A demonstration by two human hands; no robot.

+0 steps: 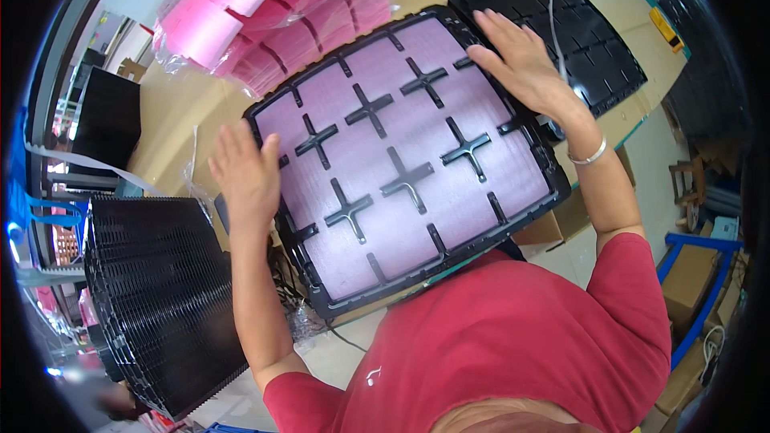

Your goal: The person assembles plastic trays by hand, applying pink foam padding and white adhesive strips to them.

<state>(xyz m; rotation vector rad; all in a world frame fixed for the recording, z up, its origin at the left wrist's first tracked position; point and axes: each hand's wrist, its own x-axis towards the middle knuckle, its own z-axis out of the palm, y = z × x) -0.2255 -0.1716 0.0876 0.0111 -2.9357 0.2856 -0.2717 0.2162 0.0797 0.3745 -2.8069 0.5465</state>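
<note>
Black tray (pixel 525 162) of pink sheets, open left hand (pixel 247 172), open right hand (pixel 521 60), cardboard-covered bench (pixel 172 116)

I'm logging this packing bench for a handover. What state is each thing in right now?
Black tray: lying on the bench, compartments filled with pink foam sheets.
Second black tray: lying behind it, compartments empty.
Stack of black trays: piled high at the left.
Pink foam sheets in a bag: stacked, bag open.
Left hand: open, flat on the tray's left edge.
Right hand: open, flat on the far right corner.

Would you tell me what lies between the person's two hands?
In the head view, the black compartmented tray with pink foam sheets spans from left hand to right hand.
</note>
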